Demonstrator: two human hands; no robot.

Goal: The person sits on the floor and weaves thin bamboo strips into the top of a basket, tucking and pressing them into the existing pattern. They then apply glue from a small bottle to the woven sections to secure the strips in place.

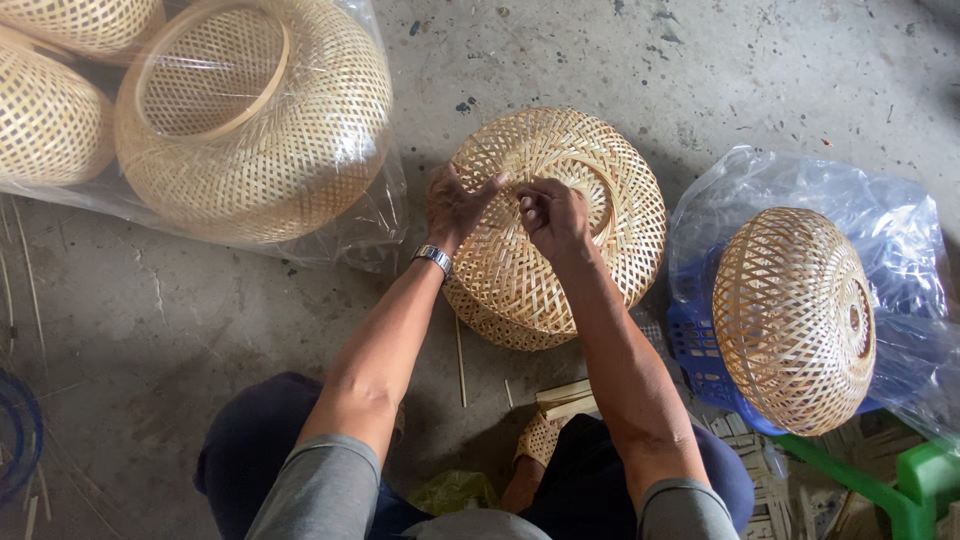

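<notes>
A round woven bamboo basket [600, 230] rests on the concrete floor in front of me, tilted up toward me. My left hand [455, 205] presses on its upper left weave, fingers spread, with a metal watch [432, 258] on the wrist. My right hand [552, 215] is next to it near the basket's central ring, fingers pinched on a thin bamboo strip of the weave. My knees in dark trousers show at the bottom.
Several finished woven baskets wrapped in clear plastic [255, 120] lie at the upper left. Another woven basket [795, 315] sits on a blue crate [700, 365] inside a clear bag at right. A green stool [915, 480] and loose bamboo strips [565, 398] lie near my legs.
</notes>
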